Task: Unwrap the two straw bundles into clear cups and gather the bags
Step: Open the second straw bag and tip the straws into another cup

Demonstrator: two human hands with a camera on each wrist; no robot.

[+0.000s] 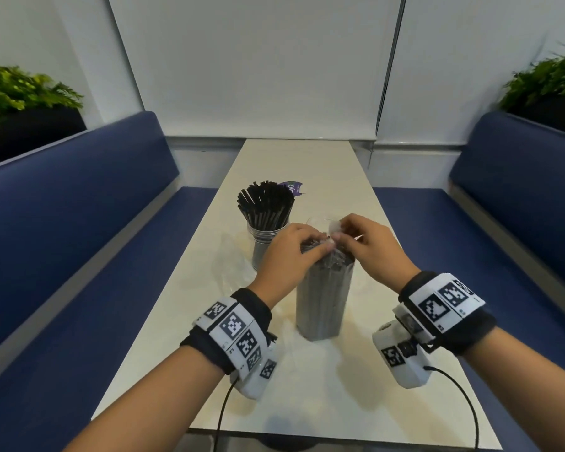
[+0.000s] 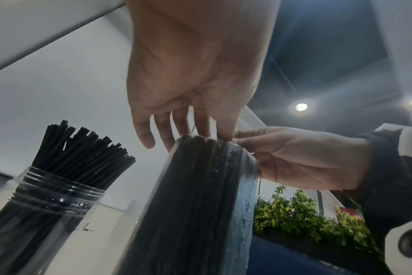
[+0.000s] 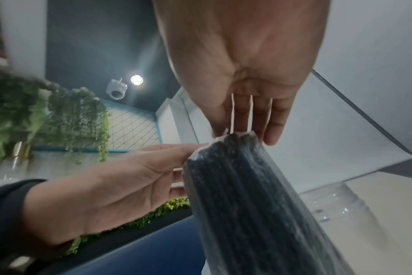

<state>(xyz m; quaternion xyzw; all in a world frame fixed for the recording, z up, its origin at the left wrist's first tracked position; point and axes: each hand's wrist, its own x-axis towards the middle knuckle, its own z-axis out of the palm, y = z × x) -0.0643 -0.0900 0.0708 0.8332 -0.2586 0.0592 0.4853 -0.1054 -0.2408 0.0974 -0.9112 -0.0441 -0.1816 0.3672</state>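
On the white table, both hands are pinching the upright wrapped straw bundle's top plastic between them.

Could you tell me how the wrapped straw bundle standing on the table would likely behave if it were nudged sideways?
The wrapped straw bundle stands tall and narrow on end, so it would probably tip easily. Its glossy clear film looks slippery. The left hand and right hand pinch only the film at its top, which likely steadies it little.

Wrapped black straw bundle upright on table; unwrapped straws in clear cup; empty bag, apparently, beside.
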